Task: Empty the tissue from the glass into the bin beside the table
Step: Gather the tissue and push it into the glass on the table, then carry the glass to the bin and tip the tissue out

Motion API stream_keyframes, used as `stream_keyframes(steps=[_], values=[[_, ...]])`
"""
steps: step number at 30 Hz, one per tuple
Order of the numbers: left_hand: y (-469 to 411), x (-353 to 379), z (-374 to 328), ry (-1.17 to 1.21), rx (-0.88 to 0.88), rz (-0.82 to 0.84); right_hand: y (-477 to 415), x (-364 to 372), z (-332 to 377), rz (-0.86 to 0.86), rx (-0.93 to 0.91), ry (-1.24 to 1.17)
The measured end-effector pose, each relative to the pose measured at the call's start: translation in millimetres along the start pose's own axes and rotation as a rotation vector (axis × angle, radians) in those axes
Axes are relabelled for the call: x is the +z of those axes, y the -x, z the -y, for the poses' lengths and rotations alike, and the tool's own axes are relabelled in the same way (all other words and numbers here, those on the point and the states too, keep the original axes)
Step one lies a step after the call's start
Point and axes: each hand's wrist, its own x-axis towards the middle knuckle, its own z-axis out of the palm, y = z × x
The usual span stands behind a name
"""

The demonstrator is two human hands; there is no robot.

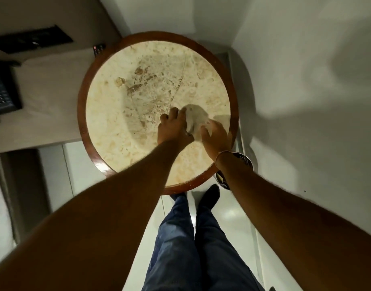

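Observation:
A crumpled white tissue (196,115) bulges out of a glass (190,131) that stands on the right side of the round marble table (138,97). Only a sliver of the glass shows between my hands. My left hand (173,128) is wrapped around the glass from the left. My right hand (216,135) comes in from the right, its fingers closed on the tissue's lower right edge. The dark bin (245,161) stands on the floor just off the table's right rim, mostly hidden under my right forearm.
The table has a wooden rim (82,114). White walls close in behind and to the right. A beige counter at the left carries a black telephone (2,91) and a remote (99,49). My legs and feet (209,196) stand at the table's near edge.

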Motion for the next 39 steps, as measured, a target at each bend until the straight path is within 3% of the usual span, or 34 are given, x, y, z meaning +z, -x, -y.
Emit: stream_keyframes(steps=[3, 7, 13, 17, 19, 26, 34, 39], values=[[17.3, -35.1, -15.3, 0.048, 0.076, -0.044, 11.1, -15.9, 30.5, 0.066, 0.212, -0.538], [38.2, -101.4, -39.3, 0.07, 0.221, -0.126, 29.8, -58.0, 73.1, 0.292, 0.361, -0.841], [67.6, -207.0, -73.1, 0.065, 0.389, -0.165, 49.9, -134.1, 136.3, 0.394, 0.227, -1.261], [68.4, -230.7, -85.9, 0.078, 0.436, -0.121, 46.8, -147.3, 147.9, 0.484, 0.218, -1.477], [97.2, -272.8, -105.8, 0.008, 0.465, -0.147, 71.1, -179.9, 174.5, 0.48, 0.145, -1.478], [99.6, -272.6, -109.1, 0.012, 0.534, -0.18, 76.5, -179.7, 171.0, 0.399, 0.077, -1.537], [108.5, -225.3, -111.1, 0.155, 0.484, -0.317, 75.5, -174.7, 126.8, 0.387, 0.207, -1.597], [99.8, -161.6, -98.2, 0.259, 0.313, -0.37, 76.4, -165.3, 53.1, 0.271, 0.335, -1.471]])
